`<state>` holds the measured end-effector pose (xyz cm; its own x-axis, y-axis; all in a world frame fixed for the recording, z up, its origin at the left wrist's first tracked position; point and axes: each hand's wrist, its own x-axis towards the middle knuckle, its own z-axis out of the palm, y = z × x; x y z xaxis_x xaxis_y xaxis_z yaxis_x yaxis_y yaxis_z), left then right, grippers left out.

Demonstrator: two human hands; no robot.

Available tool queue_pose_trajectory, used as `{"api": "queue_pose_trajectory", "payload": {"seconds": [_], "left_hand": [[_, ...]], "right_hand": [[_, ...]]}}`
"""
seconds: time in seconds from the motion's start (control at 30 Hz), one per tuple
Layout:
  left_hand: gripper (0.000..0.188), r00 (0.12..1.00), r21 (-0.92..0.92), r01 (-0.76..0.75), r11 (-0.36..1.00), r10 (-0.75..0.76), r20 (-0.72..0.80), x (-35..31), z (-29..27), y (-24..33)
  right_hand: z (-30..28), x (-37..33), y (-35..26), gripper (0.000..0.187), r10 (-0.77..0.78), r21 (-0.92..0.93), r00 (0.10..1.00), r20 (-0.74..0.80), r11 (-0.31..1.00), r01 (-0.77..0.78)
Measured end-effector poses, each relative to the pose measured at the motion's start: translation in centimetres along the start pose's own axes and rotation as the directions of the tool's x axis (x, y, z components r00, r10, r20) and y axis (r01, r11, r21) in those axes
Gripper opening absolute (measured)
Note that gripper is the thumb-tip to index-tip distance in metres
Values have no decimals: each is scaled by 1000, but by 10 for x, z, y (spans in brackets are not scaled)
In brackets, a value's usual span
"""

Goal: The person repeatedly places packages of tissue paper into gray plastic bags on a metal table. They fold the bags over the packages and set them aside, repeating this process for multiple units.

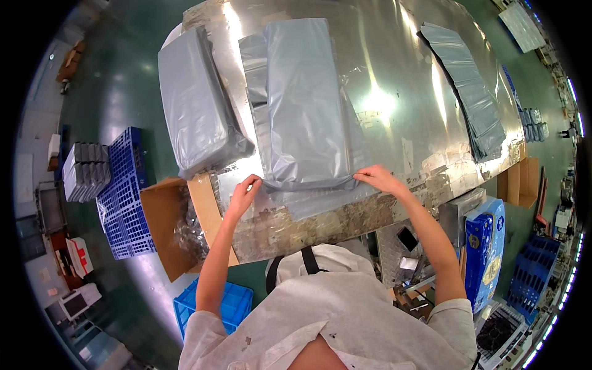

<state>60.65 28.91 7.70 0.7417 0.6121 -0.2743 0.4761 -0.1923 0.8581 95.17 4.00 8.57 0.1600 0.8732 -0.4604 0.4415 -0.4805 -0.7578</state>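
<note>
A stack of grey plastic bags [305, 105] lies lengthwise in front of me, its near end wrapped in a loose plastic sheet or bag edge. My left hand [245, 191] pinches the near left corner of this grey plastic. At the near right corner, my right hand [377, 178] pinches the same edge, so it stretches between both hands. Left of it sits a thick bundle wrapped in grey plastic [200, 105]. Flat grey bags [251, 68] show under the stack's left side. Farther right lies a fanned pile of grey bags [465, 86].
All of this rests on a worn metal-topped table [394, 132] with tape along its near edge. An open cardboard box [169, 228] adjoins its left corner. Below are a blue crate [231, 302] and a blue package [484, 253]; a blue pallet [126, 197] stands left.
</note>
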Motion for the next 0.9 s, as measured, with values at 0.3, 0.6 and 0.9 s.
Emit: {"api": "queue_pose_trajectory", "payload": {"seconds": [0.3, 0.6, 0.9], "left_hand": [[20, 1000, -25, -13, 1000, 12, -26, 21, 29, -22], [49, 807, -189, 86, 978, -179, -563, -11, 55, -12], [61, 902, -125, -34, 992, -23, -431, -19, 120, 62]], "right_hand": [[31, 19, 8, 24, 70, 240, 989, -131, 970, -37], [81, -16, -14, 24, 209, 255, 490, -846, 967, 27], [115, -6, -84, 60, 189, 411, 759, -623, 905, 112]]}}
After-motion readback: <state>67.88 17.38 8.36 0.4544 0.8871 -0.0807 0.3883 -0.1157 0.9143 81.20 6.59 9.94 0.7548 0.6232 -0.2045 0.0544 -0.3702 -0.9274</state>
